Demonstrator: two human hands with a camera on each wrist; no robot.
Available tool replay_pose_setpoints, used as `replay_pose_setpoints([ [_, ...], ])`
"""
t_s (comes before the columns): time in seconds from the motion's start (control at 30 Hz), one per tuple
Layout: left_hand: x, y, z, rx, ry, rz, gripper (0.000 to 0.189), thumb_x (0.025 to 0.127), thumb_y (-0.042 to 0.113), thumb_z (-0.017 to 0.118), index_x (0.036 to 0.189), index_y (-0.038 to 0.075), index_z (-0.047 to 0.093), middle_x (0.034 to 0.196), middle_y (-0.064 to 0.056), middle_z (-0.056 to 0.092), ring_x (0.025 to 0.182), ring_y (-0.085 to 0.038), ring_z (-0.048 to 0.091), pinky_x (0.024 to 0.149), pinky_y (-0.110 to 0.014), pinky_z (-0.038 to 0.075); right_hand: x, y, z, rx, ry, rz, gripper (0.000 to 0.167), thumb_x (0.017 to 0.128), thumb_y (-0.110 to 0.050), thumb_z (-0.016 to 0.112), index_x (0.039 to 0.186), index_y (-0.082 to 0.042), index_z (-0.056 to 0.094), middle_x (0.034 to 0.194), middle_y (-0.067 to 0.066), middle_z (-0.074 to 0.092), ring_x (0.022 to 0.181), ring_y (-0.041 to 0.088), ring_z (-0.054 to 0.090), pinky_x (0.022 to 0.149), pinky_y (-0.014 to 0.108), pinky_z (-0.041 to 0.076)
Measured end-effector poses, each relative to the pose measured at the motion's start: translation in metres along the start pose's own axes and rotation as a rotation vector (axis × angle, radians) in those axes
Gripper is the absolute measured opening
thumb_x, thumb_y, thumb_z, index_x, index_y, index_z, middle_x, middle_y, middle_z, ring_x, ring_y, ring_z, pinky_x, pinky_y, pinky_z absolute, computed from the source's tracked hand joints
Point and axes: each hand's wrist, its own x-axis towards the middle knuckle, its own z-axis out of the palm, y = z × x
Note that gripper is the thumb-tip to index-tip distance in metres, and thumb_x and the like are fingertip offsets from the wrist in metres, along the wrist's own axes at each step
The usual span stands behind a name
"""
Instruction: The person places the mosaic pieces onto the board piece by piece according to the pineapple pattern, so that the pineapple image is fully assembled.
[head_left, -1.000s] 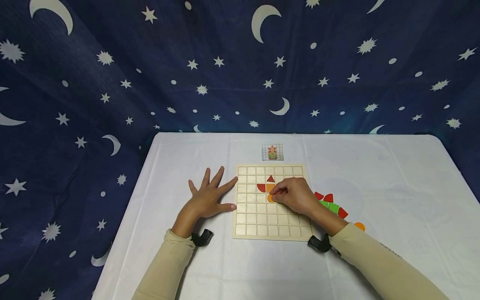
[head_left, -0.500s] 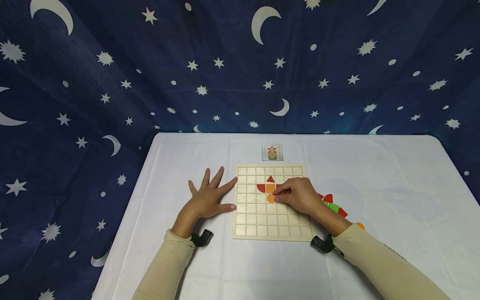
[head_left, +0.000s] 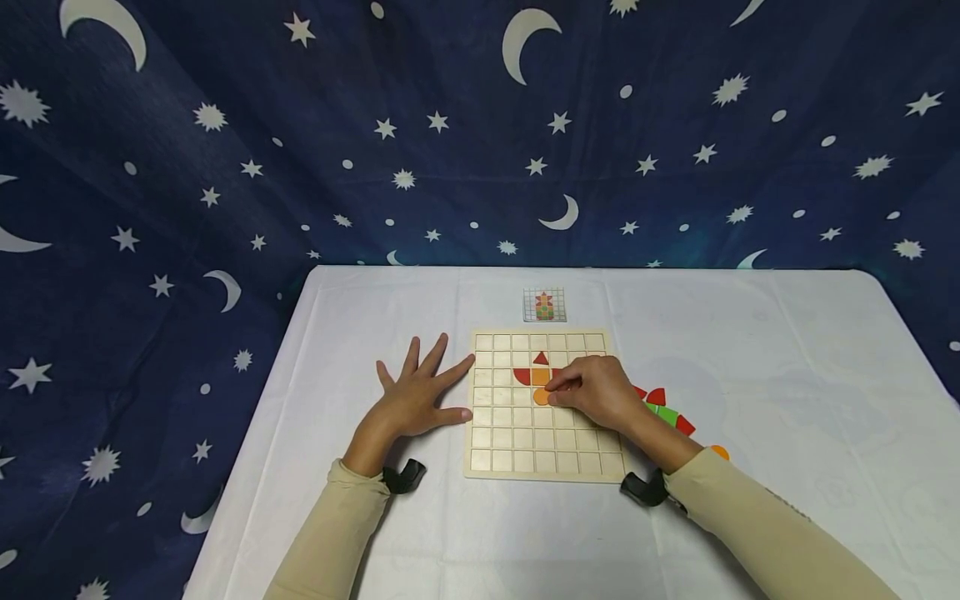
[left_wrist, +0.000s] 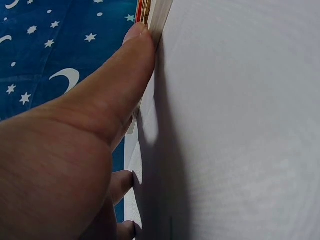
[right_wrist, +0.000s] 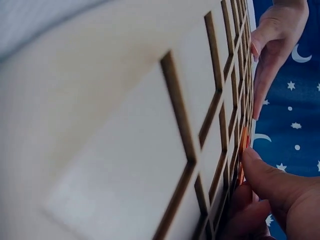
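A pale wooden grid board (head_left: 501,437) lies on the white cloth. My left hand (head_left: 412,402) is spread flat beside it, the thumb and forefinger touching its left edge. In its squares are a red triangle (head_left: 541,358), an orange square (head_left: 540,377), a red quarter-circle (head_left: 522,377) left of that square, and a red piece (head_left: 556,372) to its right, mostly covered. My right hand (head_left: 597,393) reaches over the board, thumb and forefinger at the right side of an orange disc (head_left: 541,397) just below the orange square. In the right wrist view the thumb meets an orange edge (right_wrist: 243,140).
Behind the board lies a small pattern card (head_left: 544,305). Loose pieces sit right of the board, partly under the right forearm: red quarter-circles (head_left: 657,397), green squares (head_left: 666,413), a red piece (head_left: 686,426) and an orange piece (head_left: 720,452). A starry curtain (head_left: 465,142) hangs behind the table.
My right hand has shifted slightly to the right, uncovering more of the orange square, the disc and the red piece beside them. The left hand stays still.
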Motion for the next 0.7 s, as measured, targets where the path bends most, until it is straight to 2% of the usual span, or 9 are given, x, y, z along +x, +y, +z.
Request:
replay_pose_setpoints([
  [0.23, 0.0, 0.0, 0.001, -0.006, 0.01, 0.004, 0.088, 0.084, 0.069, 0.069, 0.159, 0.043, 0.03, 0.174, -0.005, 0.002, 0.157, -0.047, -0.011, 0.103, -0.09, -0.004, -0.007, 0.009, -0.01, -0.008, 0.027, 0.016, 0.01, 0.081, -0.02, 0.087, 0.09, -0.021, 0.084, 0.087, -0.005, 0.078, 0.084, 0.013, 0.068, 0.071, 0.028, 0.051],
  [0.5, 0.0, -0.001, 0.001, -0.012, 0.006, 0.006, 0.088, 0.085, 0.069, 0.068, 0.159, 0.043, 0.029, 0.174, -0.005, 0.001, 0.157, -0.046, -0.012, 0.103, -0.09, -0.005, -0.018, 0.024, -0.042, -0.064, 0.029, 0.045, 0.009, 0.085, -0.02, 0.084, 0.094, -0.019, 0.084, 0.091, -0.002, 0.078, 0.083, 0.013, 0.066, 0.07, 0.026, 0.051],
  [0.7, 0.0, -0.001, 0.002, -0.005, 0.005, 0.006, 0.088, 0.085, 0.069, 0.068, 0.159, 0.043, 0.029, 0.174, -0.005, 0.0, 0.157, -0.046, -0.012, 0.103, -0.09, -0.005, -0.027, 0.04, -0.064, -0.15, 0.004, 0.024, 0.011, 0.087, -0.023, 0.083, 0.098, -0.021, 0.083, 0.093, -0.005, 0.077, 0.085, 0.014, 0.064, 0.075, 0.027, 0.05],
])
